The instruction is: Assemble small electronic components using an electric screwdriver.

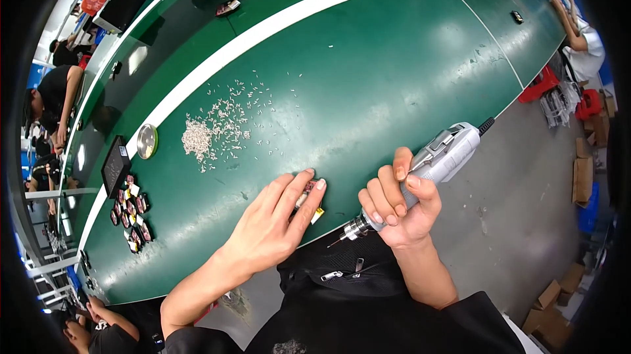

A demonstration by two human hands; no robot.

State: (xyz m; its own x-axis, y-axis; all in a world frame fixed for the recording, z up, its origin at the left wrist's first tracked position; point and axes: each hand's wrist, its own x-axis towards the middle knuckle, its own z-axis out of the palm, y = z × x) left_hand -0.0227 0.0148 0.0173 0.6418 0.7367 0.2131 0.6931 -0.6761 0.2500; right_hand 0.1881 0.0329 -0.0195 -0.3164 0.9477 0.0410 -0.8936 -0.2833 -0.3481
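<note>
My right hand [407,204] is wrapped around a light grey electric screwdriver [450,152], tilted so that its metal chuck and thin bit point down to the left, just past the table's near edge. A black cord leaves its upper end. My left hand [271,219] lies low on the green table [394,78], holding a small dark red part with a yellow label [317,215] near that edge. The fingers cover much of this part, and the thumb is hidden. Beyond the left hand spreads a heap of tiny silvery screws [198,137], with many scattered around it.
Several small dark parts with labels [131,215] cluster at the left, next to a black tray [116,165] and a round shallow dish [147,141]. A white strip [263,22] divides the table from a dark green belt. Other people sit at both sides. Cardboard boxes [582,180] stand on the floor.
</note>
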